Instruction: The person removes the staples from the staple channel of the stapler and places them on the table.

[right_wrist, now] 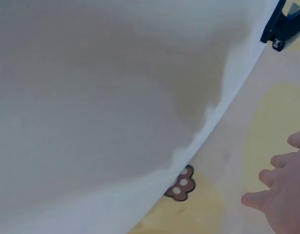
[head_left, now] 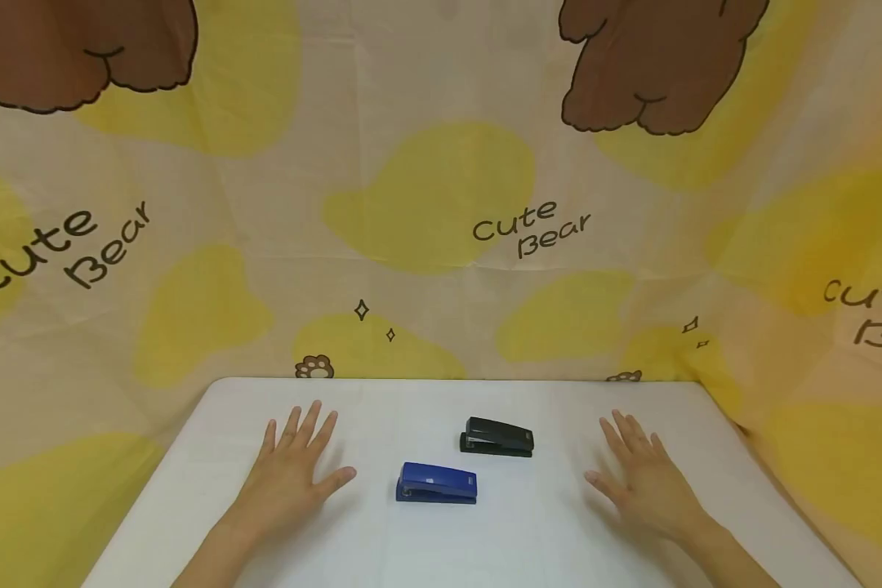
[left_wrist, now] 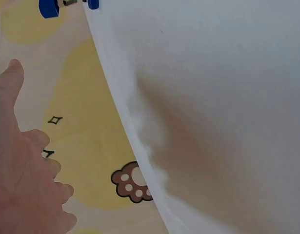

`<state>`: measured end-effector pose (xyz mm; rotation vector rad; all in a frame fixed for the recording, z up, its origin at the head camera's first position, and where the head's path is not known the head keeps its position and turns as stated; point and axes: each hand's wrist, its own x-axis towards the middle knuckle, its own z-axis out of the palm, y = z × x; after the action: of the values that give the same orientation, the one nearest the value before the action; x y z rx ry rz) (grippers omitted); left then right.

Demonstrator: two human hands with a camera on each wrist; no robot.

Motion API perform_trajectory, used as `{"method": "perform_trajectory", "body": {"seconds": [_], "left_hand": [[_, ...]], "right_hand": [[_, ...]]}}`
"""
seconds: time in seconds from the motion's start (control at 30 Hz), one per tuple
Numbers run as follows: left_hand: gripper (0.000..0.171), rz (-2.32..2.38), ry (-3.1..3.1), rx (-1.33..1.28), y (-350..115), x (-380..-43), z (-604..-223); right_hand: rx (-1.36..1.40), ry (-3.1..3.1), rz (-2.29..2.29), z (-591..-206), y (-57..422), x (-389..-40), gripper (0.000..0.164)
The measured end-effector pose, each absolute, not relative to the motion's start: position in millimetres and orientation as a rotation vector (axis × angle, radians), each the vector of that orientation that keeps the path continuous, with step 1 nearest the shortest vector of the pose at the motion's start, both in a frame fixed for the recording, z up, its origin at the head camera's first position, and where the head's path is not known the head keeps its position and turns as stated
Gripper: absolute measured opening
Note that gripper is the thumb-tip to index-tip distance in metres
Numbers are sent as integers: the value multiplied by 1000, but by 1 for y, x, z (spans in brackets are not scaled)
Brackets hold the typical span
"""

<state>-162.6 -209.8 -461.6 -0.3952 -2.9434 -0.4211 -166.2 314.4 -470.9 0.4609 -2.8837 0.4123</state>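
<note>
A blue stapler (head_left: 437,483) lies near the middle of the white table. Behind it and a little to the right is a black stapler (head_left: 496,438). My left hand (head_left: 290,469) hovers palm down over the left part of the table, fingers spread, thumb pointing toward the blue stapler. On the other side my right hand (head_left: 647,482) is held the same way, its thumb toward the staplers. Both hands hold nothing. Part of the blue stapler (left_wrist: 49,8) shows at the top of the left wrist view, and the black stapler (right_wrist: 285,27) at the upper corner of the right wrist view.
The white table (head_left: 382,555) has rounded far corners. Right behind its far edge hangs a cloth backdrop (head_left: 426,196) with yellow patches, bears and lettering, which also runs along both sides. Shadows of the hands fall on the tabletop.
</note>
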Motion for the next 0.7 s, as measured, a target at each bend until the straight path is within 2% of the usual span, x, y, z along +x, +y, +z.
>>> {"method": "perform_trajectory", "body": {"seconds": [0.27, 0.7], "left_hand": [[88, -413, -2931, -457, -188, -158, -460], [86, -479, -2992, -520, -162, -152, -459]], "right_hand": [[517, -2890, 457, -459, 285, -162, 87], [633, -2842, 531, -467, 241, -159, 89]]}}
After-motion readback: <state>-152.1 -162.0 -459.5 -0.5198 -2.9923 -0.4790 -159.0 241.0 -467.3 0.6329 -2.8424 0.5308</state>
